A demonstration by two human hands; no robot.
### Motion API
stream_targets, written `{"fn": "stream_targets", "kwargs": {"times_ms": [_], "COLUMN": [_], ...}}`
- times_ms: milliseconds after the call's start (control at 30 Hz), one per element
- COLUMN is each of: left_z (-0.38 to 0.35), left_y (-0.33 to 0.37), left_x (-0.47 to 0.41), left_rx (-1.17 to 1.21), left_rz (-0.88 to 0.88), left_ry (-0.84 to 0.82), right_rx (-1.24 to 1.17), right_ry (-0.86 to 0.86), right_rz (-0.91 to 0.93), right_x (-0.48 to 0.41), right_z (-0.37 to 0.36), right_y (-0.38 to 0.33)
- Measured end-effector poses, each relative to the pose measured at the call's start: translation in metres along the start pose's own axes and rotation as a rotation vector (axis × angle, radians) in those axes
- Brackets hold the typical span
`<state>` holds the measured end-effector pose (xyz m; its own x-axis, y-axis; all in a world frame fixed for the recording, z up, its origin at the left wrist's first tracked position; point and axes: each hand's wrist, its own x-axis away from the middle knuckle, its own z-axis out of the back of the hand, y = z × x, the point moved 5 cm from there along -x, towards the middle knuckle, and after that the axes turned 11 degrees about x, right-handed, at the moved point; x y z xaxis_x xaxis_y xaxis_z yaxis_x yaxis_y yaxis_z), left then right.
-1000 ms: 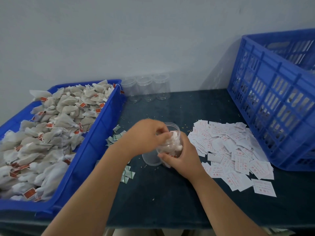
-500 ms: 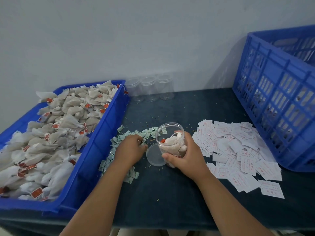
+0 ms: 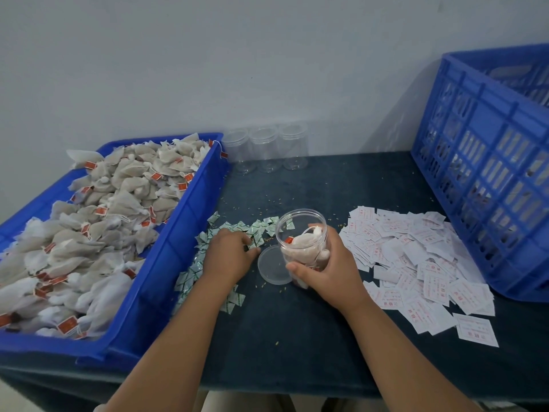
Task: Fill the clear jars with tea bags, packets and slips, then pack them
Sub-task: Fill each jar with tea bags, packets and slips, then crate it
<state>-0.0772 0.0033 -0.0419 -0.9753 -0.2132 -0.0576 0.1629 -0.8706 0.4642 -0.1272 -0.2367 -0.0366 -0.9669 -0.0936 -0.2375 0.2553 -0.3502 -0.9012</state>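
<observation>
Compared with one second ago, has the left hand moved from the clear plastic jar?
Yes. The left hand went from the clear plastic jar leftward, toward the blue plastic tray, onto small green-white packets.

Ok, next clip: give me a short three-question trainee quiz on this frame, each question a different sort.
1. True or false: the lid is screwed onto the jar.
2. Which hand has a grip on the jar? A) left B) right C) neither
3. Fill in: the left hand touches the pile of small green ____.
Key: 1 false, it lies beside the jar; 2 B, the right hand; 3 packets.
</observation>
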Motion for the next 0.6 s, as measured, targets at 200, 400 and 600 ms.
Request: {"fn": "stream_targets", "kwargs": {"times_ms": [200,400,600], "left_z": [0.011,0.074,0.086], "left_y": [0.003,0.06,0.124], "left_x": [0.01,0.032,0.051], "left_rx": [0.268,0.803,0.406], "left_rz": [-0.004,-0.177,-0.507], "left_ry": [0.1,0.107,-0.146], "right_rx": [0.006,0.005,-0.087], "right_ry": [0.001,0.013,0.1], "right_rz": [0.006,0.033,0.083], "right_x": [0.0,-0.001,0.005], "right_z": [0.001,0.002,0.008], "right_y": [0.0,-0.002,0.002]}}
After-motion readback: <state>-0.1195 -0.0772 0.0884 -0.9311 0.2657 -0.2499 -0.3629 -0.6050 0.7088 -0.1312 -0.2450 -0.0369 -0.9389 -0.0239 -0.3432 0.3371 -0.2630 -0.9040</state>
